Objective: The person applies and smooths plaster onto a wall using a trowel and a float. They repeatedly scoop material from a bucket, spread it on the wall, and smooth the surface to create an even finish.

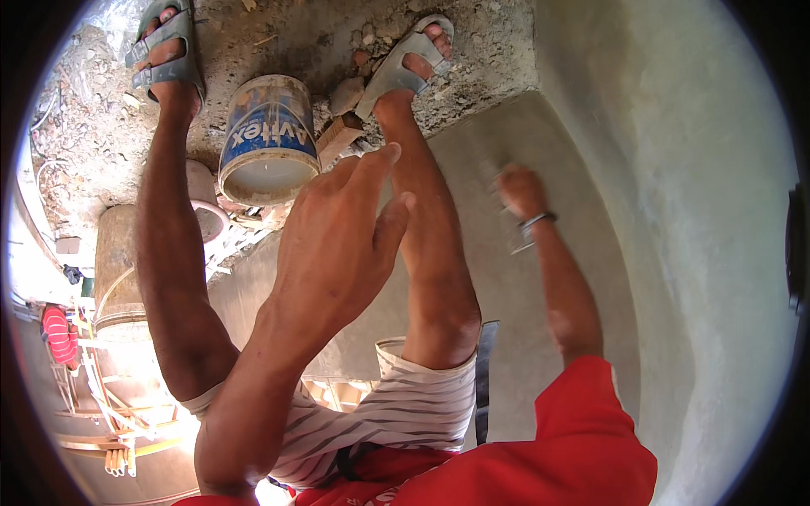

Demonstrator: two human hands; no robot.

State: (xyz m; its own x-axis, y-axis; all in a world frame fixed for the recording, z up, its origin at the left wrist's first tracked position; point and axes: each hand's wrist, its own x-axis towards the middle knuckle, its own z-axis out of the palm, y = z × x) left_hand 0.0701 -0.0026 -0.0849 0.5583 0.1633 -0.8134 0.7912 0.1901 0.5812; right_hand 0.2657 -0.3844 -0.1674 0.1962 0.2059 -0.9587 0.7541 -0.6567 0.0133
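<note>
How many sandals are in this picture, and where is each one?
2. The left sandal is at the top left and the right sandal at the top centre. Both are being worn; a blue-and-white bucket stands between the legs.

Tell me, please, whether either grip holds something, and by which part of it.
The right grip holds a flat tool, seemingly near its middle; blur hides the exact part. The left grip holds nothing visible.

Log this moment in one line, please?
Left hand: raised, seemingly empty; right hand: gripping blurred flat silvery tool at smooth grey surface; nearby: round blue-and-white bucket
</note>
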